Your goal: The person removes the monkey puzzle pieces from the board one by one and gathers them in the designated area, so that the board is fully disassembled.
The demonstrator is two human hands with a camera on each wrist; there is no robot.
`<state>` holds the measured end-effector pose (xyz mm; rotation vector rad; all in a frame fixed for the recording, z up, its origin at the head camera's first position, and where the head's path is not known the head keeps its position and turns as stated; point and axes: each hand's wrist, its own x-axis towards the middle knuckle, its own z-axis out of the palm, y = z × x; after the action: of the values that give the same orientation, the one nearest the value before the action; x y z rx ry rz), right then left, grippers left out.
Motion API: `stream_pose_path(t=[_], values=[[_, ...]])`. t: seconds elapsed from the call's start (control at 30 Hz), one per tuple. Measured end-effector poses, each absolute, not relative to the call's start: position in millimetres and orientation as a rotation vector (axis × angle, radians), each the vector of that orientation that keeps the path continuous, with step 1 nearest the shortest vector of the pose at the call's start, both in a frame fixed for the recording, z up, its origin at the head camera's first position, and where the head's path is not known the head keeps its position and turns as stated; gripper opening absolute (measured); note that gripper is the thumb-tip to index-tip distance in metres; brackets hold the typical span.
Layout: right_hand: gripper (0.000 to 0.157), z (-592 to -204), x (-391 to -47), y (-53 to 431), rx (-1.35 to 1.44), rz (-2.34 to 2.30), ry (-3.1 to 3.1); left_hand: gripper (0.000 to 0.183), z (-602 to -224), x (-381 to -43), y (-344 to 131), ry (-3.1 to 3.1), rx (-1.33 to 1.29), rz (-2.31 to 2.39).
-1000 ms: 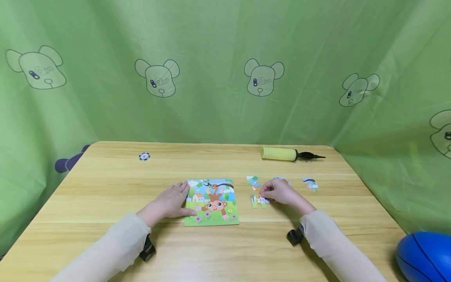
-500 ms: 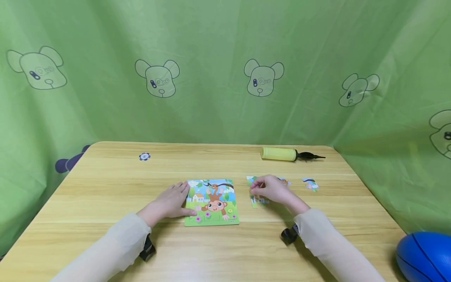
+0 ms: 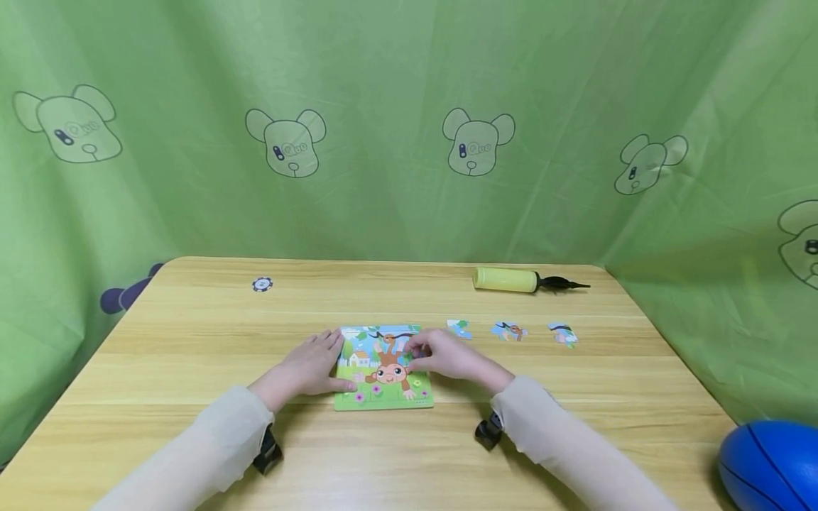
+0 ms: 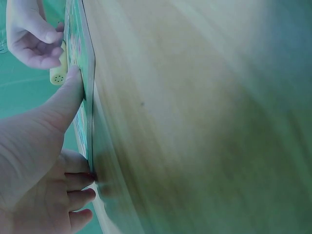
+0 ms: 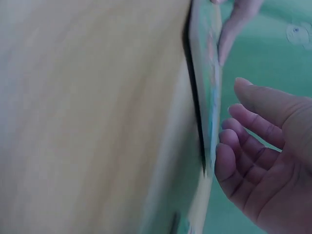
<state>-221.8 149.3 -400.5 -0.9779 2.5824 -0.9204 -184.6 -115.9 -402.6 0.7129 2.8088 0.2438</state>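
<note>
A square jigsaw board [image 3: 377, 397] with a monkey picture lies on the table. My left hand [image 3: 311, 363] rests flat on its left edge, the thumb over the picture and the fingers along the rim. At the board's right side is my right hand [image 3: 447, 355], its thumb and bent fingers spread apart in the right wrist view, with nothing visible between them. Three loose puzzle pieces lie farther right: a leafy one [image 3: 459, 328], one with a branch [image 3: 509, 331] and another [image 3: 563, 334]. My right hand covers the spot where a fence piece lay.
A yellow hand pump [image 3: 506, 279] with a black nozzle lies at the back right. At the back left is a round poker chip [image 3: 262, 284]. A blue ball [image 3: 772, 465] sits at the right front corner. Green curtains [image 3: 396, 199] close off the back and sides.
From the loose pieces, my right hand has moved left to the board, its fingers spreading from a pinch. The fence piece has gone out of sight. My left hand stays put.
</note>
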Motion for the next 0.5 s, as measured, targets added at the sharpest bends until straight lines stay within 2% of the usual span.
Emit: stream_pose_path(t=[0.13,0.37,0.5], values=[[0.024,-401.4,-220.7,135.5,-1.052,-0.805,2.603,0.093,-402.0,-184.5,-116.0,2.811,0.715,0.246],[0.054,-397.5,-221.3,119.6,-1.0,-0.577,2.601,0.092,-402.0,-184.5,-116.1,2.809,0.718,0.242],[0.062,-396.0,-222.7,116.6,-0.978,-0.54,2.588,0.092,-402.0,-184.5,-116.2,2.811,0.718,0.242]])
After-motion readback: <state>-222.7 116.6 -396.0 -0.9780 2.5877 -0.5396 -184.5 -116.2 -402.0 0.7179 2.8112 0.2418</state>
